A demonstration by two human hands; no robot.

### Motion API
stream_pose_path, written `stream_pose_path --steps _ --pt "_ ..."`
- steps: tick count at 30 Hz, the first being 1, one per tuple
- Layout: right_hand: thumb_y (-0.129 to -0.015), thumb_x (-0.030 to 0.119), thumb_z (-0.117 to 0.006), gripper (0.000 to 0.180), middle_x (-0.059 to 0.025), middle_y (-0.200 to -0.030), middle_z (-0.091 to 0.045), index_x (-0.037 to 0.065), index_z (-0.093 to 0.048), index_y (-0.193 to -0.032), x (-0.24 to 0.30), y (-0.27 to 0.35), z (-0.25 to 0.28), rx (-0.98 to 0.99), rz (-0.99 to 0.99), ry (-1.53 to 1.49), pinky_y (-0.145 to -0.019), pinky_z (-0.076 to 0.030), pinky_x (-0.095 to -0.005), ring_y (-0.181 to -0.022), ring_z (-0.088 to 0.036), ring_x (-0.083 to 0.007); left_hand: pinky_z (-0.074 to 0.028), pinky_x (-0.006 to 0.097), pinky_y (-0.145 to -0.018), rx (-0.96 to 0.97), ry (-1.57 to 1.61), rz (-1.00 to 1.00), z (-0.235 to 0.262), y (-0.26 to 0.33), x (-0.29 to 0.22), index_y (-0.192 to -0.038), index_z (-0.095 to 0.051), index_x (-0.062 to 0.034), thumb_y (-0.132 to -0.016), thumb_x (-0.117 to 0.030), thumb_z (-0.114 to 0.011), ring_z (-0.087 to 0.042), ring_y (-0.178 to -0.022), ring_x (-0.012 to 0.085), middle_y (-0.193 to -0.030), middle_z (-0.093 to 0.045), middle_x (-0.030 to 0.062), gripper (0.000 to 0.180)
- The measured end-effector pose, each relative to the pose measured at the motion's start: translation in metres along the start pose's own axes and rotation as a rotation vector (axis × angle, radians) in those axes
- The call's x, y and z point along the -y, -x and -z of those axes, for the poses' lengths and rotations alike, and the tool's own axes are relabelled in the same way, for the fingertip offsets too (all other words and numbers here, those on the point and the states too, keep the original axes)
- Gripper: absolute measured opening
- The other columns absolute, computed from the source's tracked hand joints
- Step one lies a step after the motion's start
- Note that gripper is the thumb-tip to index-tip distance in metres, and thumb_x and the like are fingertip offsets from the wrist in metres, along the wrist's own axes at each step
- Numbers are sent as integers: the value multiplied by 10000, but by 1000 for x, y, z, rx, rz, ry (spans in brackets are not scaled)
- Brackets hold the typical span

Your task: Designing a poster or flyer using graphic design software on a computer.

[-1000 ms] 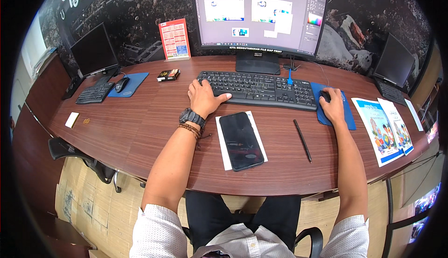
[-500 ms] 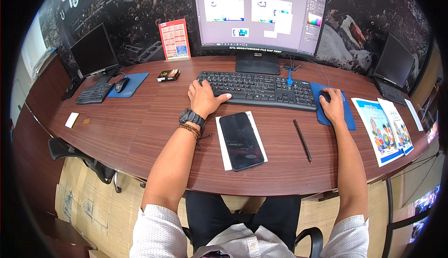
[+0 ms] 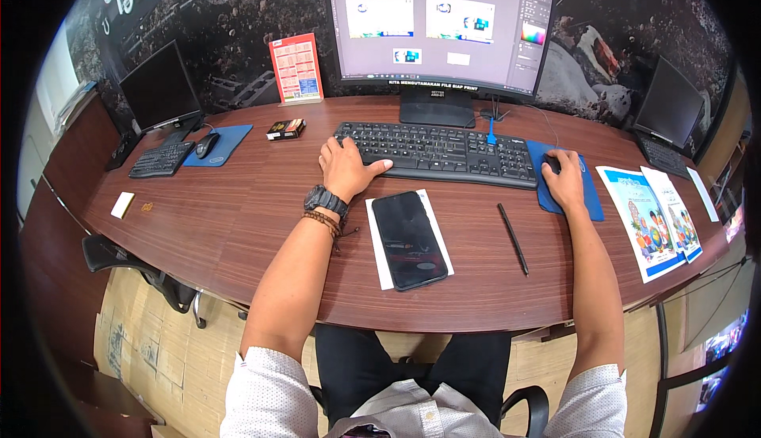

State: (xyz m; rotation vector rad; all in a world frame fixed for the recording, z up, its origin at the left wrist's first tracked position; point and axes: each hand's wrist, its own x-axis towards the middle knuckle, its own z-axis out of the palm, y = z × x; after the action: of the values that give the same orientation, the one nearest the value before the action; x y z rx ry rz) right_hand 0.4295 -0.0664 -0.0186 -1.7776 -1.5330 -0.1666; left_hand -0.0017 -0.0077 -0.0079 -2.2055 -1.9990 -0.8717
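My left hand (image 3: 346, 168) lies on the left end of a black keyboard (image 3: 440, 150), thumb stretched toward its front edge and fingers spread on the keys. A dark watch (image 3: 326, 200) and a beaded bracelet (image 3: 323, 218) circle that wrist. At the keyboard's right, my right hand (image 3: 564, 178) is curled over a black computer mouse (image 3: 551, 164), mostly hidden under the fingers, on a blue mouse pad (image 3: 590, 192). Behind the keyboard stands a curved monitor (image 3: 440, 34) with a design program showing two page layouts and two smaller pieces.
Between my forearms lie a black phone (image 3: 411, 240) on white paper and a black stylus (image 3: 514, 238). Colourful printed sheets (image 3: 642, 224) are at the right. A small box (image 3: 286, 129), a red desk calendar (image 3: 296, 69) and a second keyboard (image 3: 162, 160) stand left.
On the screen, the white panel overlapping the right layout is gone, and the lower white piece shows whole. Both my hands keep their places.
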Motion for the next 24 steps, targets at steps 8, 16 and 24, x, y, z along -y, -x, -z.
stream_pose_path --steps 8,16,24 --pt "-808 198 -669 332 -158 -1183 -556 71 -657 -1113 1 0 0 -7 9 5 -976 -455 -426 -1131 -560 -356 -339 531 -1049 13 9 9 2 0 -1 -1149 -552 136 -699 -594 -798 -409 -1223 453 -1271 -452 316 892" --pt "-801 199 -666 325 -154 -1199 -556 80 -659 -1104 0 0 1 11 6 -1 -975 -458 -422 -1128 -567 -354 -336 526 -1054 23 15 8 1 0 -1 -1145 -553 137 -701 -589 -800 -416 -1219 452 -1270 -458 318 886" --pt "-805 201 -662 331 -151 -1206 -554 80 -657 -1114 3 1 2 14 -2 -4 -981 -454 -423 -1144 -560 -356 -327 534 -1058 16 8 11 0 0 0 -1159 -546 135 -700 -598 -796 -399 -1236 451 -1287 -443 318 899"
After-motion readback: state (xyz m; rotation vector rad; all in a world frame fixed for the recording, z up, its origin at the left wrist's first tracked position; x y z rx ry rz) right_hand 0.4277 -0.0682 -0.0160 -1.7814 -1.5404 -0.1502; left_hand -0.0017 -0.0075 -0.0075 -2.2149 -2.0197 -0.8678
